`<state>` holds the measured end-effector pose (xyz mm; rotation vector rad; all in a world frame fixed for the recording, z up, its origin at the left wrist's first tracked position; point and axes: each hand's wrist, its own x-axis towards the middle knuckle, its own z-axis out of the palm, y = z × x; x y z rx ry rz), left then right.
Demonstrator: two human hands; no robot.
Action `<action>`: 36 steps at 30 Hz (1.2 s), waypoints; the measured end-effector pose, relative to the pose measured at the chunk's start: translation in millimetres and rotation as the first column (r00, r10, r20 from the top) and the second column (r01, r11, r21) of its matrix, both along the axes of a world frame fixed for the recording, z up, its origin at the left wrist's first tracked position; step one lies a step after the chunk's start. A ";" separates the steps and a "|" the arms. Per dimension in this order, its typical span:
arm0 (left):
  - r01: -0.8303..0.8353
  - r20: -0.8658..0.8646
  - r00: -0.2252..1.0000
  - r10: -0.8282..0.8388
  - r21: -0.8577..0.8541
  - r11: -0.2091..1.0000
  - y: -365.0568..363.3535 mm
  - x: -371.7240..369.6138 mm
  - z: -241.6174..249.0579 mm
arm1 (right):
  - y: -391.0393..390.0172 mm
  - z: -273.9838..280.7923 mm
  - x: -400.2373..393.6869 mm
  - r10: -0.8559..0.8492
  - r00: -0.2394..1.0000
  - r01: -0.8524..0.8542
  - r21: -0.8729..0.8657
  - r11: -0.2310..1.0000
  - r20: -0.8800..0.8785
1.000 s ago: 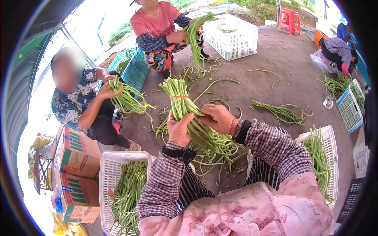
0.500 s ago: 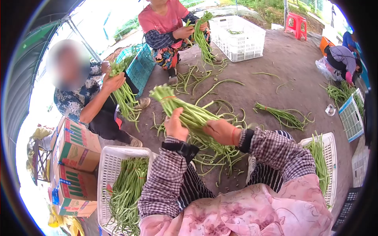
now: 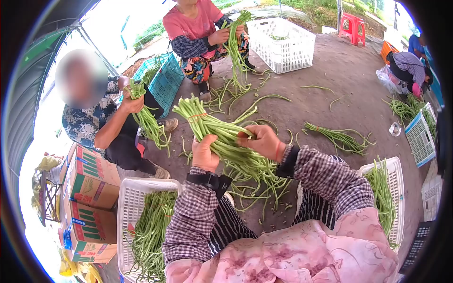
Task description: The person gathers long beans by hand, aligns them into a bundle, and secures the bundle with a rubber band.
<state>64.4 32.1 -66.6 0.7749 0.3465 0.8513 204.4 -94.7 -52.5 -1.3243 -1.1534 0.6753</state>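
A bundle of long green beans (image 3: 222,134) with a reddish band near its upper left end hangs in front of me. My left hand (image 3: 205,153) is closed round its underside, just below the band. Farther along, my right hand (image 3: 264,141) grips the bundle from above, with its fingers curled over the beans. The beans' loose ends trail down to the ground between my knees. A banded bundle (image 3: 342,137) lies on the ground to the right.
White crates of beans stand at my left (image 3: 123,226) and right (image 3: 398,188). Cartons (image 3: 92,179) are stacked at the left. Two people opposite hold beans near a blue crate (image 3: 167,85) and a white crate (image 3: 283,52). Another person bends at the far right.
My right hand has moved up a little along the bundle, and my left hand slightly down and left. The seated person at the left has shifted their beans.
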 end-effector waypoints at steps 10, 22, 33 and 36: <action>0.033 0.057 0.998 -0.040 0.121 0.992 -28.0 5.1 9.0 | 15.0 17.5 -2.2 0.221 0.969 -0.236 -0.164 0.958 -0.107; -0.150 -0.017 0.989 0.150 -0.189 0.970 26.4 -23.4 -3.1 | -17.4 7.0 16.4 0.510 0.818 -0.396 -0.383 0.835 0.266; -0.034 0.016 0.999 0.033 0.034 0.999 -5.6 -5.1 8.6 | 6.1 11.0 3.7 0.167 0.939 -0.199 -0.081 0.977 -0.299; -0.031 0.001 1.000 0.031 0.122 0.992 -16.0 -0.8 10.7 | 21.0 -0.9 -5.1 0.061 0.985 -0.051 0.068 0.996 -0.164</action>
